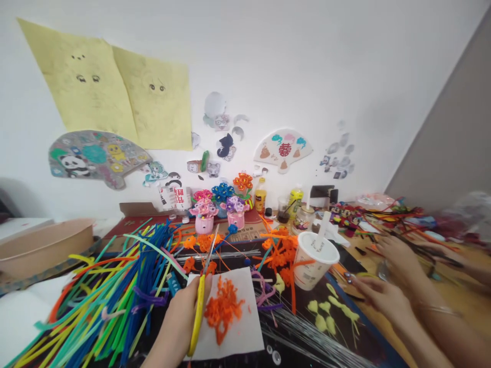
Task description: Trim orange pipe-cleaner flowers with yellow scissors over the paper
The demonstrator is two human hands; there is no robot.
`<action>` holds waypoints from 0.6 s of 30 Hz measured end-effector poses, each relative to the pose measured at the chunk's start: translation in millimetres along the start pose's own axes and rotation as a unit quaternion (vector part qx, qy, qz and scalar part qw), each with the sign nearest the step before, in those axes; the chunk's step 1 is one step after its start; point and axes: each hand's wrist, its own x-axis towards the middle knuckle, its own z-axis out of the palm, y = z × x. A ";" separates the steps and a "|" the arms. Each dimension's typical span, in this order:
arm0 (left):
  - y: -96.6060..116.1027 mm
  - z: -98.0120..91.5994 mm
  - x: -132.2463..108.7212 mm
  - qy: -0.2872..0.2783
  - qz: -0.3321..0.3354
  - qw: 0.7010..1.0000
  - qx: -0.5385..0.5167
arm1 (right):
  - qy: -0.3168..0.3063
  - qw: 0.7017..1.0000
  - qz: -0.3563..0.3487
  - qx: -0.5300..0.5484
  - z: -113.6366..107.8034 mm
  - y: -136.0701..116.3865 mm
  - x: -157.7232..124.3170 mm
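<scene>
My left hand (182, 314) is closed around a pair of scissors (198, 314) with yellow handles, their blades pointing up and away from me. Just right of it, a heap of orange fuzzy pipe-cleaner pieces (223, 309) lies on a sheet of white paper (249, 337). A dark teal tube-like item (173, 283) shows beside my fingers. Left of the hand spreads a big bundle of coloured pipe cleaners (115, 291). Orange pipe-cleaner flowers (203, 243) lie beyond the paper. My right hand is out of view.
A white lidded cup (315, 258) with a straw stands right of the paper. Thin metal wires (307, 324) and pale yellow petal shapes (322, 317) lie nearby. Finished flower pots (204, 222) stand by the wall. At right, other people's hands (383, 294) work over the wooden table.
</scene>
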 end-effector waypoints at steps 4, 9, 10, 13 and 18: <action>3.5 -1.4 -1.0 0.010 0.010 1.000 0.006 | -0.066 0.997 0.031 0.026 9.6 2.8 8.1; 2.2 -1.6 -0.5 0.001 0.001 1.000 -0.006 | 0.043 0.996 0.076 -0.023 11.0 10.7 -1.2; 1.5 -1.2 -0.5 0.002 0.002 1.000 -0.004 | 0.056 0.995 0.082 -0.025 10.9 10.9 -3.3; 1.7 -0.8 -1.5 0.001 0.007 1.000 0.017 | 0.060 0.994 0.092 -0.028 11.6 9.6 -6.9; 11.7 -3.9 -6.1 -0.015 0.020 0.999 0.041 | 0.035 0.993 0.078 -0.080 17.8 11.5 -7.7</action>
